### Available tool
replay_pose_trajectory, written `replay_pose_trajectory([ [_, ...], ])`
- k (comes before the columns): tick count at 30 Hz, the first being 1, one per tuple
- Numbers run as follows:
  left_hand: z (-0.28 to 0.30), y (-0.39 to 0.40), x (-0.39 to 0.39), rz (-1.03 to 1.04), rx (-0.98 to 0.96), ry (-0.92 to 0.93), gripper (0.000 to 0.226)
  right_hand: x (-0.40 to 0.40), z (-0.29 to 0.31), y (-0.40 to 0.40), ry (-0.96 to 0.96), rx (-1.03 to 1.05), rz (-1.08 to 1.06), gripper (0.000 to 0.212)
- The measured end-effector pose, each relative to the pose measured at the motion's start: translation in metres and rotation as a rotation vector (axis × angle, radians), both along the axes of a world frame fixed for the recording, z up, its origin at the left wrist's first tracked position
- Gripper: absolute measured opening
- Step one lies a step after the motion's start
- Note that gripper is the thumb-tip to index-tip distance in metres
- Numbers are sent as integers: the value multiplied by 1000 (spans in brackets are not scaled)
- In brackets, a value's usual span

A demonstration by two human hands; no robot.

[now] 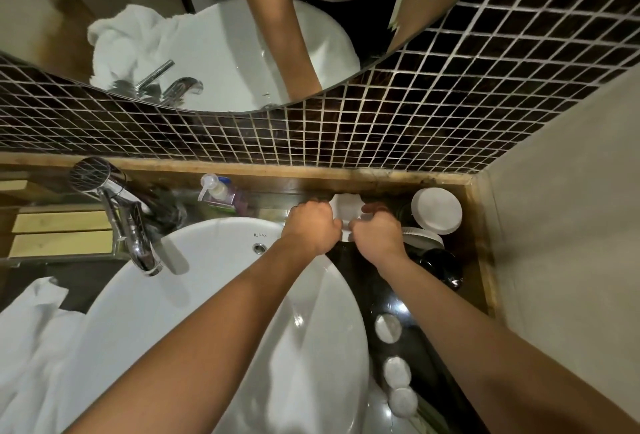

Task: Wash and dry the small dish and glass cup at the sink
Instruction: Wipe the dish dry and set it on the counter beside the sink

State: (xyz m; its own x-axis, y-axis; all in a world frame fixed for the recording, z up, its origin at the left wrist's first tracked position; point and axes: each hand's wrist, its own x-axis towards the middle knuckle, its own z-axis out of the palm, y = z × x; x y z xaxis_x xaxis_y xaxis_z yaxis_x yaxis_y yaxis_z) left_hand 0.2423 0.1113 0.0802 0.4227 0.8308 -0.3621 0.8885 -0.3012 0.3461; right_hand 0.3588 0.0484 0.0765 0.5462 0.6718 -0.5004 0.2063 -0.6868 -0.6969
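Observation:
My left hand (pixel 311 227) and my right hand (pixel 379 238) meet at the back right of the sink basin (pixel 225 295), over the dark counter. Between them is a small white dish (pixel 344 206), mostly hidden by my fingers. My left hand's fingers curl around its left edge. My right hand is closed on something pale and see-through that looks like the glass cup (pixel 360 217), pressed against the dish. How the two pieces sit against each other is hidden.
A chrome faucet (pixel 136 232) stands at the basin's left, a pump soap bottle (pixel 216 191) behind it. A white towel (pixel 34 347) lies at the lower left. Right of my hands are a round white lid (pixel 437 211), stacked white plates (pixel 426 238) and a black bowl (pixel 438 265).

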Motion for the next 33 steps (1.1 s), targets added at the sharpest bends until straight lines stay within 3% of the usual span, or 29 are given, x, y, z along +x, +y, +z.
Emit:
replay_pose_trajectory([
  [9, 13, -18, -10, -62, 14, -35, 38, -5, 14, -10, -125, 3, 157, 52],
  [14, 35, -41, -23, -188, -11, -101, 32, -17, 32, -32, -286, 10, 265, 50],
  [18, 45, -67, -30, -307, -4, -51, 44, -24, 47, -66, -367, -35, 321, 46],
  [27, 55, -116, -29, -547, 76, -20, 57, -26, 55, -155, -455, -72, 305, 46],
  [33, 42, -146, -17, -694, 152, 43, 49, -27, 35, -201, -487, -133, 260, 45],
])
